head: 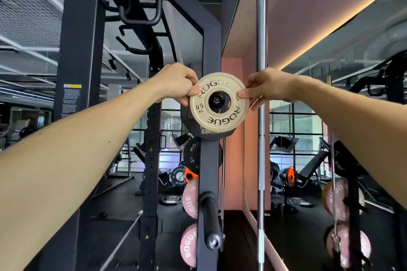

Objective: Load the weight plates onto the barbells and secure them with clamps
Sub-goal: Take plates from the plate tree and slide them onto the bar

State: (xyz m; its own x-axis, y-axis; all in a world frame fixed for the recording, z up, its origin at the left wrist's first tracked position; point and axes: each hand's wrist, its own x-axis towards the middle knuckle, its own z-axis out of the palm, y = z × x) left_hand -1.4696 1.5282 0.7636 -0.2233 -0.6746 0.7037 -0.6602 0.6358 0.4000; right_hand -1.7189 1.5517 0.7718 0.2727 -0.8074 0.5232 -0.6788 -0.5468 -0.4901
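A small cream 0.5 kg weight plate (219, 101) marked ROGUE sits on a storage peg of the black rack upright (210, 160), in front of a larger black plate (208, 133). My left hand (176, 83) pinches the plate's left rim, thumb on its face. On the opposite rim, my right hand (266, 87) pinches the same way. A steel barbell (261, 94) stands upright just right of the plate, behind my right hand.
Below on the upright are a black 5 kg plate (191, 154), an empty black peg (210, 220) pointing toward me, and pink ROGUE plates (189, 201). A mirror wall (330, 138) runs along the right. More black rack posts (81, 72) stand at left.
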